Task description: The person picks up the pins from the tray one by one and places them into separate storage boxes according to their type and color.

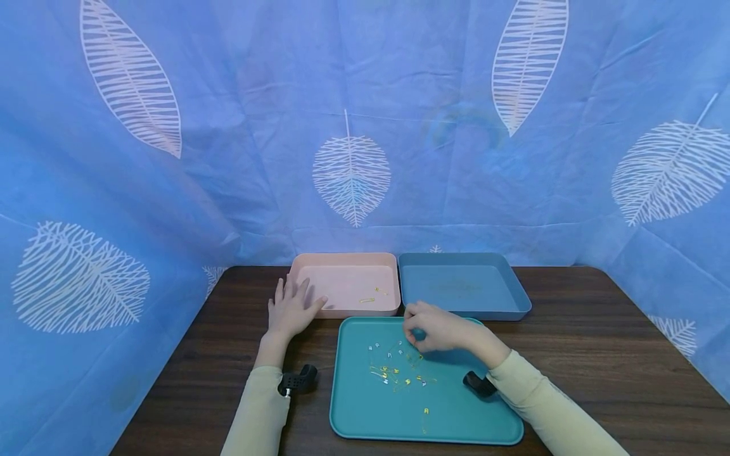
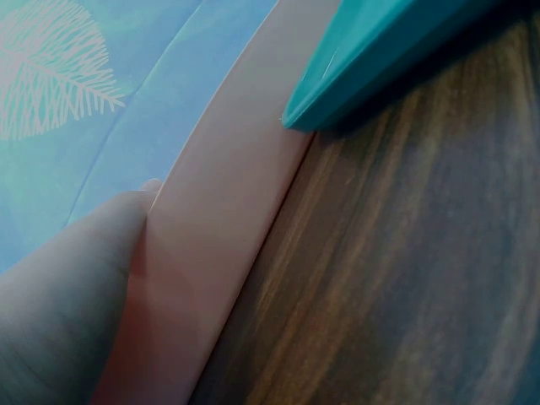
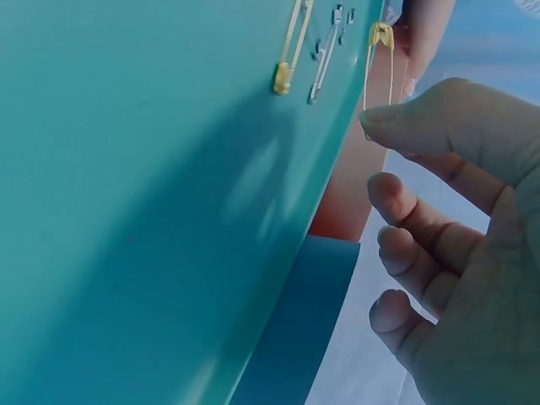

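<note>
My right hand [image 1: 436,326] is over the upper part of the teal tray [image 1: 456,418]. In the right wrist view its thumb and forefinger pinch a gold safety pin [image 3: 380,35] by one end, while the other fingers curl loosely. Gold and silver safety pins [image 1: 396,371] lie scattered on the teal tray; one gold pin [image 1: 426,411] sits apart nearer the front. My left hand [image 1: 291,310], fingers spread, rests at the left front corner of the pink tray [image 1: 342,282], the thumb on its rim. A few gold pins [image 1: 367,300] lie inside the pink tray.
A blue tray [image 1: 464,285] stands right beside the pink one, behind the teal tray. All three are on a dark wooden table [image 1: 599,354]. A blue cloth with white leaf prints [image 1: 353,177] hangs behind and at both sides.
</note>
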The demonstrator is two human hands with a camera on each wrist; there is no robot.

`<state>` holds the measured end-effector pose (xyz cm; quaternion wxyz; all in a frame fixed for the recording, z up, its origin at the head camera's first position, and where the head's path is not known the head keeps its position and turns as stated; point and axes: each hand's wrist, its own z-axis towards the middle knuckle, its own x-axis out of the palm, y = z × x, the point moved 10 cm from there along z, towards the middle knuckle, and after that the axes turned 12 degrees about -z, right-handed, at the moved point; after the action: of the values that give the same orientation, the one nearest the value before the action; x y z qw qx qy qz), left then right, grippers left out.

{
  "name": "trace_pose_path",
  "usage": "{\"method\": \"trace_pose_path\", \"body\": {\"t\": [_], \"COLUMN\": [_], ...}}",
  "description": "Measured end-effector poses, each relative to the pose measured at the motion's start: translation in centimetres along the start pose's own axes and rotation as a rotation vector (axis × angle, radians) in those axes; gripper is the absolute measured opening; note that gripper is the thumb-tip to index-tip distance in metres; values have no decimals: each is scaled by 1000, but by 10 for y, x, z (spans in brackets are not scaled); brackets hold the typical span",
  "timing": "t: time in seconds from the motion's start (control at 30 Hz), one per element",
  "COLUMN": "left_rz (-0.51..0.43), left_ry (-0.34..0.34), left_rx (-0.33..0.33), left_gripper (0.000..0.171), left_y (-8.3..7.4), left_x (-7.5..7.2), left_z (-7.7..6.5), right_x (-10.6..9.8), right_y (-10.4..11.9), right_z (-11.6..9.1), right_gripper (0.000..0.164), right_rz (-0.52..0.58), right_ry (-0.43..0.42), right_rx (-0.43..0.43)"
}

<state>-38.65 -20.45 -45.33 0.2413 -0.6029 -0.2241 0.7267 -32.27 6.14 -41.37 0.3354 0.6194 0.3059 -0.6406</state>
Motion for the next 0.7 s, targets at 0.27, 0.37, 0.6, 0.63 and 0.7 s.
{"method": "trace_pose_path", "body": {"t": [0.27,0.37,0.6,0.63,0.7], "left_rz": [10,11,0,-1,-1], "left_ry": [-4,-5,3,5,5], "left_rx": [2,2,-6,-8,-8], "left_gripper": [80,80,81,82,81], "left_y": [0,0,0,0,-1], "left_x": [-1,-1,-1,0,-1], "left_z": [0,0,-1,-1,-1], "right_x": [-10,-14,-24,-25,-26], "right_y": [5,5,7,7,6], "right_z": [14,19,29,31,36], "right_gripper": [28,27,23,23,23], "right_rz": [-34,-42,-43,-47,-60], "right_ry": [-65,-79,-143,-153,-177], "right_rx": [-17,-13,-45,-49,-58]}}
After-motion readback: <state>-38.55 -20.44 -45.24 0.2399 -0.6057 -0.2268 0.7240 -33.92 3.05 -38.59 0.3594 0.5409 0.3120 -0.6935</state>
